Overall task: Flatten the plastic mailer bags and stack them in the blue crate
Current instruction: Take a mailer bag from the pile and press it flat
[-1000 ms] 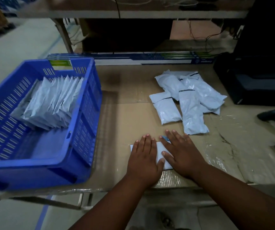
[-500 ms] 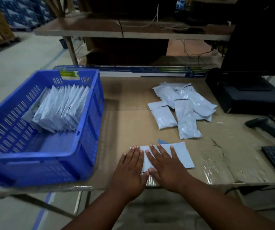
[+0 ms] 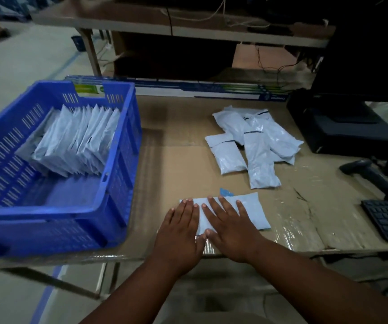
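One pale mailer bag [image 3: 251, 211] lies flat at the desk's near edge. Puffy bags [image 3: 256, 146] heaped mid-desk. Blue crate [image 3: 55, 218] at the left edge holds a leaning row [image 3: 78, 141].

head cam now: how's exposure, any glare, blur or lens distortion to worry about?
Head view: dim and underexposed, the monitor nearly black; glare on the plastic film right of the mailer bag under the hands; blue crate soft at its near-left corner; wide-angle bending at the table edges.
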A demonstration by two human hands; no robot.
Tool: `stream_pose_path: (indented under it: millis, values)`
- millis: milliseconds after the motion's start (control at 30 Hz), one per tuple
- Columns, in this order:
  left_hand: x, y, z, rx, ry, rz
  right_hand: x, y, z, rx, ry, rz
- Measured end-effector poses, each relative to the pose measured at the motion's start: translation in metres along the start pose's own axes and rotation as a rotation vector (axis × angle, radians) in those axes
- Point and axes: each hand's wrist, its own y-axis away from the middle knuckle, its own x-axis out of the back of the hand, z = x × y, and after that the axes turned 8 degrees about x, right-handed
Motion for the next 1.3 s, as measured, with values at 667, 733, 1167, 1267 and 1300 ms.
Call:
stream_pose_path:
  millis: [667, 733, 1167, 1267, 1300]
  values:
    - [-0.020, -0.036, 0.074, -0.231, 0.068, 0.025, -0.027, 0.042, 0.052, -0.178, -0.055, 0.098]
    - [-0.022, -0.038, 0.074, -0.235, 0.090, 0.021, -0.022, 0.039, 0.054, -0.174, -0.062, 0.073]
    - [-0.012, -0.044, 0.045, -0.203, 0.069, 0.049, 0.000, 0.018, 0.026, -0.039, -0.075, 0.143]
    - [-0.016, -0.037, 0.024, -0.203, 0.063, 0.091, -0.010, 0.025, 0.039, -0.024, -0.074, 0.129]
    - [-0.015, -0.034, 0.016, -0.186, 0.050, 0.083, -0.012, 0.028, 0.044, -0.040, -0.064, 0.129]
